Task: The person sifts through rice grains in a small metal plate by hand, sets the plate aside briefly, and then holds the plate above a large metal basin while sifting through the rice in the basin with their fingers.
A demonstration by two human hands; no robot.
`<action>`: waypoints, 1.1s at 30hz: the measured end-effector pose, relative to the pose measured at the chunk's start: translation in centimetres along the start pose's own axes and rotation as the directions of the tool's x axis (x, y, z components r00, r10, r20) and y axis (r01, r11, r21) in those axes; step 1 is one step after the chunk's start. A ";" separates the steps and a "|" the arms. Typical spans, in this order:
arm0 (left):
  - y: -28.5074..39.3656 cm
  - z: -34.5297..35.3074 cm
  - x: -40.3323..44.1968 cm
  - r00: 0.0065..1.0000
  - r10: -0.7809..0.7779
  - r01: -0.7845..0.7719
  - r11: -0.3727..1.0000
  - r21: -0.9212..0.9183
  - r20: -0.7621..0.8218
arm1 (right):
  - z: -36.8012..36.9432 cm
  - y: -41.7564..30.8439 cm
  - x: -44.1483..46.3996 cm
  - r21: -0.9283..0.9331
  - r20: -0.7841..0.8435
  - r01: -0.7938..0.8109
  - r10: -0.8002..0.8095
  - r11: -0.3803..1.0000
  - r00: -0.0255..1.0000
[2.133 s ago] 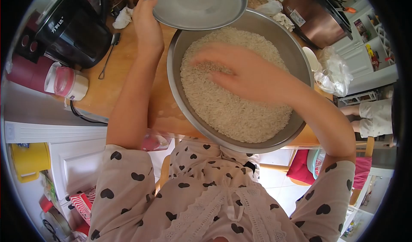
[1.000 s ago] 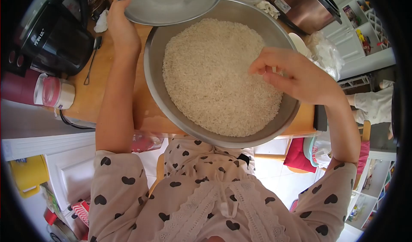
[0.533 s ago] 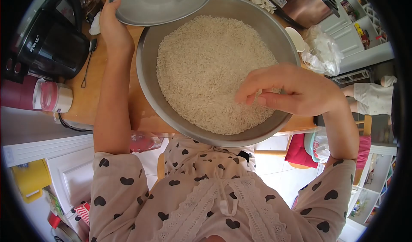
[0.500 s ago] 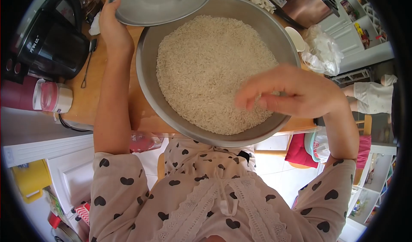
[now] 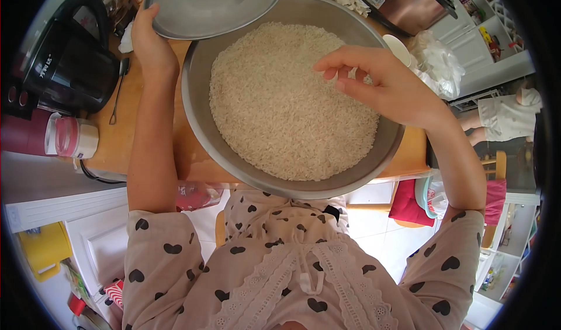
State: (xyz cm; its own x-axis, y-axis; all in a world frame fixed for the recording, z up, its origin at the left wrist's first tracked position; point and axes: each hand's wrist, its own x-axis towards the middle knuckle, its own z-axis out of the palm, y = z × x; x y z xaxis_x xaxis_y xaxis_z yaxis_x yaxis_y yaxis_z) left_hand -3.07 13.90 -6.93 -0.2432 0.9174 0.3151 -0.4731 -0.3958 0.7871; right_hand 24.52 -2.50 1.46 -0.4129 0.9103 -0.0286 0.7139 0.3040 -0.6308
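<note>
A wide metal basin [image 5: 196, 128] full of uncooked white rice [image 5: 280, 108] stands at the table's front edge. My left hand [image 5: 153, 43] grips the rim of a round grey metal lid [image 5: 216, 8], which it holds tilted over the basin's far left edge. Above the right part of the rice hovers my right hand [image 5: 380, 84], its fingers loosely bent and the thumb apart from them. No object shows in that hand, though the inner palm is partly hidden.
On the left stand a black electric kettle [image 5: 64, 61], a jar with a pink label [image 5: 76, 137] and a thin metal utensil [image 5: 118, 93]. Behind the basin at right are a copper-coloured cooker [image 5: 403, 8], a white bowl [image 5: 397, 49] and plastic bags [image 5: 441, 67]. A person [image 5: 502, 118] is at far right.
My right hand has moved up and slightly left over the rice, away from the basin's near side. My left hand and the lid have shifted slightly left and down.
</note>
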 end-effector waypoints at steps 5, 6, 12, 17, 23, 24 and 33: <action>0.0 0.1 0.0 1.000 0.002 -0.002 1.000 0.020 0.009 | 0.8 1.0 0.6 -0.170 -0.071 0.080 -0.093 0.982 0.993; 0.0 0.2 -0.1 1.000 0.001 -0.001 1.000 0.025 0.001 | 0.9 1.2 0.8 -0.192 -0.064 0.103 -0.117 0.976 0.991; 0.1 0.3 0.0 0.999 -0.009 0.006 0.998 0.059 0.036 | 0.4 0.7 1.2 -0.128 0.053 0.119 -0.113 0.985 0.992; 0.3 0.5 -0.3 1.000 0.005 -0.006 0.998 0.060 0.018 | 0.4 -0.6 1.1 -0.121 0.131 0.060 -0.044 0.991 0.990; 0.0 -0.3 0.2 1.000 -0.019 0.019 1.000 0.021 0.007 | -0.9 -1.6 -1.0 -0.238 0.246 0.051 0.009 0.970 0.969; -0.1 -0.4 0.2 1.000 -0.023 0.022 0.999 0.026 0.012 | -0.7 -1.7 -1.3 -0.253 0.236 0.039 0.022 0.967 0.971; -0.1 0.2 -0.1 0.999 -0.015 0.013 0.996 0.085 0.029 | 0.5 -1.0 -2.3 -0.325 0.150 -0.008 0.060 0.946 0.987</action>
State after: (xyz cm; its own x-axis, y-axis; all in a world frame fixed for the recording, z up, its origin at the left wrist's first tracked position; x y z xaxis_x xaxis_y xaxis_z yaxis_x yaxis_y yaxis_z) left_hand -2.85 13.82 -6.95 -0.2114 0.9242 0.3180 -0.4024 -0.3789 0.8334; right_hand 24.48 -5.08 1.71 -0.4495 0.8745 -0.1822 0.8622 0.3713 -0.3447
